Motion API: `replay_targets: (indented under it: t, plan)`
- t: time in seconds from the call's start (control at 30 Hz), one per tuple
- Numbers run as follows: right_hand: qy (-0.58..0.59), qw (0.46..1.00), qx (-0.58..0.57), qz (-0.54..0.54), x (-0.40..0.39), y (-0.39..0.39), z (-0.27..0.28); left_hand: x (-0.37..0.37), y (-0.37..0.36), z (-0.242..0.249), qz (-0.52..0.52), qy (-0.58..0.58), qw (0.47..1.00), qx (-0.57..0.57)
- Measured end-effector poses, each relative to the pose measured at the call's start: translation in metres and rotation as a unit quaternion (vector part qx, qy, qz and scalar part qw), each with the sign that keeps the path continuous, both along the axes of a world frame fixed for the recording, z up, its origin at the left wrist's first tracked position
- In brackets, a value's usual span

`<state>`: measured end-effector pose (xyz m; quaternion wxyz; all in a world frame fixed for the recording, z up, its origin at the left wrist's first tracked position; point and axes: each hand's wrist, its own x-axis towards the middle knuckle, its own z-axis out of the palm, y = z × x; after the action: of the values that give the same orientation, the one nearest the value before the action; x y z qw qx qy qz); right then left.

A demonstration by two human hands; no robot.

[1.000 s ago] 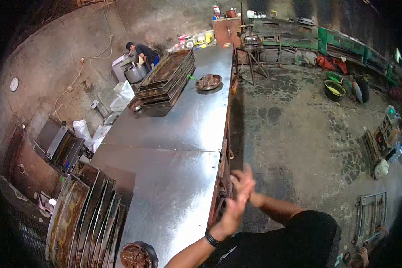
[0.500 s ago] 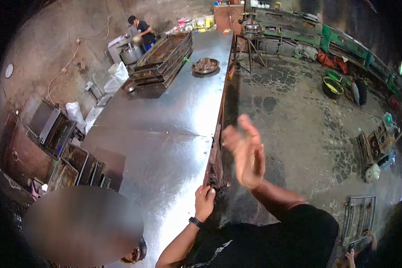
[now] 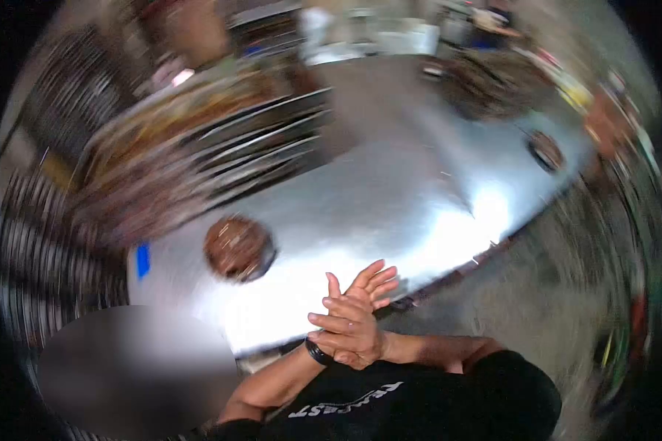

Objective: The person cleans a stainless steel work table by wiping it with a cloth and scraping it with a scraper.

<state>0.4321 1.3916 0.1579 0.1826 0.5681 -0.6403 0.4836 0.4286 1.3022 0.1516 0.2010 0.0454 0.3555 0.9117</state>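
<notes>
My left hand [image 3: 364, 285], with a black band [image 3: 318, 351] on its wrist, is open with its fingers spread. Across its palm and wrist lies my right hand [image 3: 351, 334], fingers stretched out, touching it. Neither holds an object. Both hands are in front of my chest, by the near edge of the shiny metal table [image 3: 375, 184]. To their left on the table is a round bowl [image 3: 239, 248] of brown stuff, blurred by motion.
Stacked metal trays [image 3: 265, 143] stand at the table's left. Another tray stack [image 3: 493, 81] and a small bowl [image 3: 546, 151] are at the far right end. A blue patch [image 3: 143, 261] marks the left edge. Floor [image 3: 463, 309] lies to the right.
The view has swung left, bringing the nearer bowl and tray stack into sight. My left hand has left the table edge, and my raised right hand has come down onto it.
</notes>
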Motion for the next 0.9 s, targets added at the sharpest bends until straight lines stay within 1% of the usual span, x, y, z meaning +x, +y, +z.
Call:
replay_targets:
  t: [0.03,0.1,0.17,0.2,0.23,0.3,0.33,0.4,0.43,0.47,0.53,0.57,0.6,0.63,0.67,0.7,0.73,0.77,0.8,0.83,0.87,0.9]
  plan:
    - [0.003,0.999,0.015,0.046,-0.001,-0.011,0.001,0.008,-0.012,0.003,0.051,0.013,0.998,-0.027]
    - [-0.001,0.986,-0.011,0.165,-0.002,-0.048,-0.007,0.026,-0.045,0.018,0.156,0.031,0.984,-0.081]
    - [0.009,0.969,-0.045,0.241,0.011,-0.076,-0.009,0.059,-0.066,0.030,0.261,0.046,0.955,-0.134]
    - [0.007,0.953,-0.063,0.296,0.016,-0.090,-0.015,0.068,-0.071,0.015,0.331,0.049,0.934,-0.124]
    - [-0.016,0.937,-0.069,0.341,0.024,-0.104,-0.014,0.079,-0.078,0.009,0.374,0.043,0.921,-0.103]
    - [-0.063,0.901,-0.070,0.424,0.043,-0.127,-0.013,0.105,-0.080,0.004,0.521,0.097,0.836,-0.141]
    - [-0.043,0.885,-0.074,0.458,0.047,-0.138,-0.022,0.118,-0.082,0.004,0.584,0.121,0.785,-0.167]
    - [-0.077,0.863,-0.025,0.499,0.065,-0.142,-0.006,0.141,-0.076,0.010,0.686,0.160,0.671,-0.233]
    - [-0.126,0.847,-0.035,0.515,0.085,-0.154,-0.011,0.158,-0.075,0.010,0.717,0.136,0.636,-0.251]
    - [-0.174,0.828,-0.047,0.531,0.105,-0.166,-0.015,0.172,-0.069,0.017,0.741,0.112,0.605,-0.270]
    - [-0.250,0.792,0.002,0.557,0.137,-0.178,-0.013,0.208,-0.060,0.028,0.771,0.059,0.558,-0.301]
    - [-0.284,0.773,0.037,0.566,0.148,-0.178,-0.010,0.220,-0.053,0.036,0.762,0.057,0.531,-0.366]
    - [-0.313,0.760,0.074,0.564,0.165,-0.177,-0.005,0.234,-0.043,0.039,0.774,0.044,0.490,-0.399]
    - [-0.339,0.771,0.131,0.524,0.182,-0.173,0.008,0.245,-0.037,0.040,0.780,0.029,0.451,-0.434]
    - [-0.356,0.729,0.108,0.575,0.189,-0.179,0.002,0.243,-0.034,0.013,0.782,0.023,0.424,-0.455]
    - [-0.489,0.641,0.175,0.566,0.191,-0.182,-0.007,0.245,-0.026,0.007,0.771,-0.026,0.393,-0.500]
    - [-0.604,0.535,0.245,0.537,0.189,-0.184,-0.019,0.247,-0.019,0.005,0.756,-0.077,0.361,-0.541]
    - [-0.650,0.470,0.301,0.515,0.193,-0.181,-0.034,0.257,-0.009,0.003,0.739,-0.124,0.326,-0.576]
    - [-0.695,0.404,0.351,0.480,0.196,-0.177,-0.049,0.260,-0.007,-0.010,0.759,-0.166,0.342,-0.529]
    - [-0.690,0.390,0.389,0.469,0.198,-0.173,-0.071,0.266,-0.007,-0.031,0.755,-0.199,0.334,-0.527]
    - [-0.704,0.392,0.371,0.462,0.203,-0.171,-0.107,0.273,-0.009,-0.055,0.752,-0.231,0.326,-0.525]
    - [-0.691,0.432,0.403,0.416,0.223,-0.145,-0.087,0.274,-0.010,-0.070,0.747,-0.259,0.324,-0.520]
